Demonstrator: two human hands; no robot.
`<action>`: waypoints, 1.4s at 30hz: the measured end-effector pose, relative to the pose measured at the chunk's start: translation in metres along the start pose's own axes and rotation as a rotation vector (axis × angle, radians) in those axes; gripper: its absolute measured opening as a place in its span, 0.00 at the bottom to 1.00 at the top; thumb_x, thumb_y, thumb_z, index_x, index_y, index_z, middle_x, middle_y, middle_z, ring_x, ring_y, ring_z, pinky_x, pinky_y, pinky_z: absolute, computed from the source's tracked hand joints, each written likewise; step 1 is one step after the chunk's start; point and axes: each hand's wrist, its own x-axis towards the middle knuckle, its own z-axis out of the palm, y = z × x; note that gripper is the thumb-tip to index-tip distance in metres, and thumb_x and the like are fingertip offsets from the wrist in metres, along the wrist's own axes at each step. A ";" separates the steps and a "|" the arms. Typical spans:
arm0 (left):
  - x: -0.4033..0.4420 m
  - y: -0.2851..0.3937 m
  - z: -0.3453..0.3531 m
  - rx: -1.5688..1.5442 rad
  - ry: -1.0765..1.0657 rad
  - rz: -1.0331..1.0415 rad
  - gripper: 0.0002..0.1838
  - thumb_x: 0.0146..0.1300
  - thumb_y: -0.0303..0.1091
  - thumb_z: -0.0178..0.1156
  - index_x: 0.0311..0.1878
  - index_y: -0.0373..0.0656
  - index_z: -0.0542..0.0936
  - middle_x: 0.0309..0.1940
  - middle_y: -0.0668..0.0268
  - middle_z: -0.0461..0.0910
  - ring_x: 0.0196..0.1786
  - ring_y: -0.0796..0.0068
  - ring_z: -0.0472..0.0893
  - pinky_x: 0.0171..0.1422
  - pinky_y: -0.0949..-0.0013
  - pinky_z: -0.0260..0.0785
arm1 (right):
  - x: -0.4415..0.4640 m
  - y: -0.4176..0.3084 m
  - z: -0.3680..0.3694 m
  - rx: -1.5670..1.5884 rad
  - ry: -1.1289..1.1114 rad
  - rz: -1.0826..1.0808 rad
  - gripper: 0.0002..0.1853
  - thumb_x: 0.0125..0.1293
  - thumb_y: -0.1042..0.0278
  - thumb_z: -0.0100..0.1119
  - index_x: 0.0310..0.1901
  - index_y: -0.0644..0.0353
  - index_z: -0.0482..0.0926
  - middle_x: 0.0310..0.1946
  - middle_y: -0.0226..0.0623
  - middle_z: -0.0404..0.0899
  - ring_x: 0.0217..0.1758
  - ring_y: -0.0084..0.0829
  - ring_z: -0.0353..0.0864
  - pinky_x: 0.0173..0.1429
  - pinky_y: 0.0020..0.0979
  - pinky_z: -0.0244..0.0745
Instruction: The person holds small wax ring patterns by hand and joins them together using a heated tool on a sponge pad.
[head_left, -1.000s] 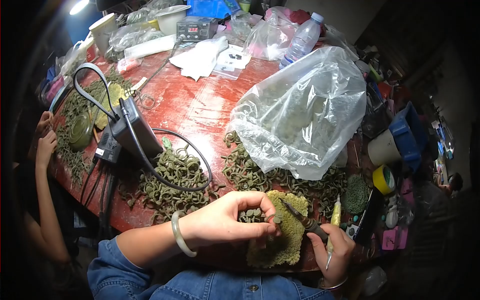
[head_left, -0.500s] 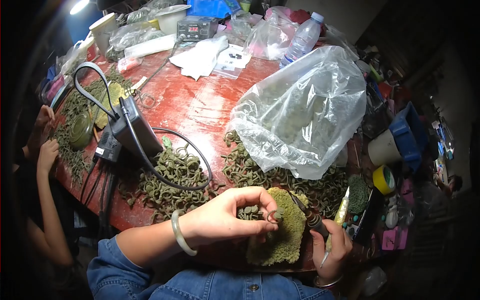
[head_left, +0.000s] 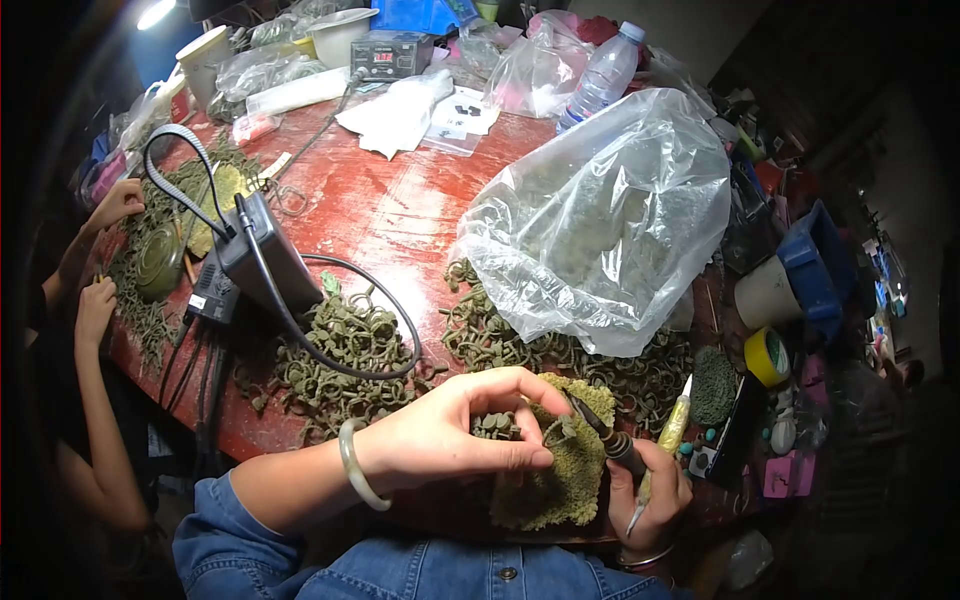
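Green pieces (head_left: pixel 497 427), hands (head_left: pixel 435 430) curled — close together

Glossy clear plastic bag (head_left: pixel 610 220), matt ring pieces (head_left: pixel 497 426), rough porous pad (head_left: pixel 565 485), scuffed shiny tabletop (head_left: pixel 400 225), denim sleeve (head_left: pixel 235 530)

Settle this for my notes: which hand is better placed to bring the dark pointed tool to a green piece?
Probably the right hand: it grips the dark pointed tool, its tip near the left hand, which holds green pieces.
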 end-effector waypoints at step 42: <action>-0.002 0.001 0.000 0.005 0.009 -0.015 0.22 0.61 0.26 0.68 0.58 0.41 0.76 0.37 0.76 0.74 0.44 0.87 0.73 0.53 0.78 0.68 | -0.012 -0.003 0.003 0.150 0.229 0.258 0.15 0.68 0.65 0.64 0.47 0.68 0.76 0.33 0.36 0.80 0.35 0.28 0.77 0.43 0.28 0.74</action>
